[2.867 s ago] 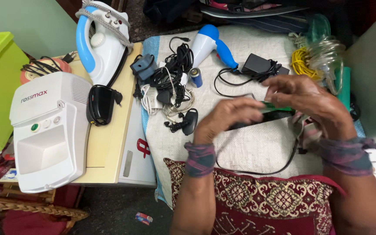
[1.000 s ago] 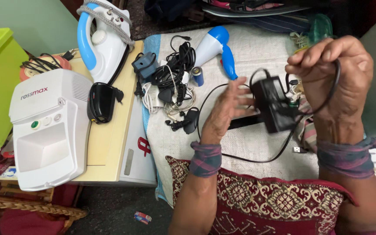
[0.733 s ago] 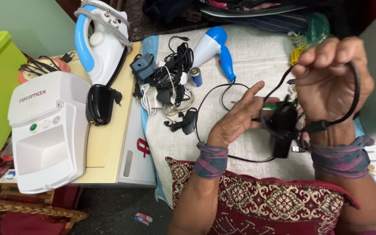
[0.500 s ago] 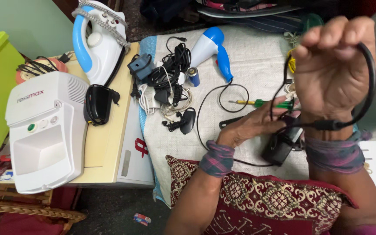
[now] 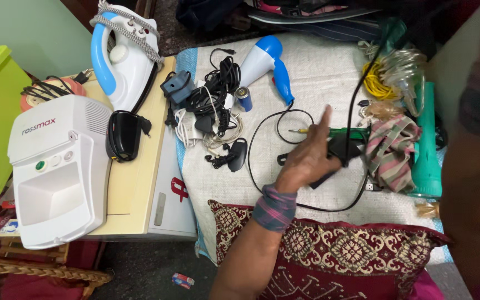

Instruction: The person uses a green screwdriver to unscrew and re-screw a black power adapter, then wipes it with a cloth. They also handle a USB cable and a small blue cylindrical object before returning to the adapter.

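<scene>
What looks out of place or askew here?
Nothing is spilled or visibly broken, but it's cluttered. The left hand holds a black adapter whose cord sprawls in loose loops over the white cloth. A tangle of cables lies beside the blue-and-white hair dryer.

A home, prob. a bedroom: household gear lies on a cloth-covered bed w/ a patterned red cushion at its near edge, hair dryer on it, steam iron left of it.

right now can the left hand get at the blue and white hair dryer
Probably yes: the left hand rests on the black adapter, and only bare cloth and a thin black cable lie between it and the hair dryer.
</scene>
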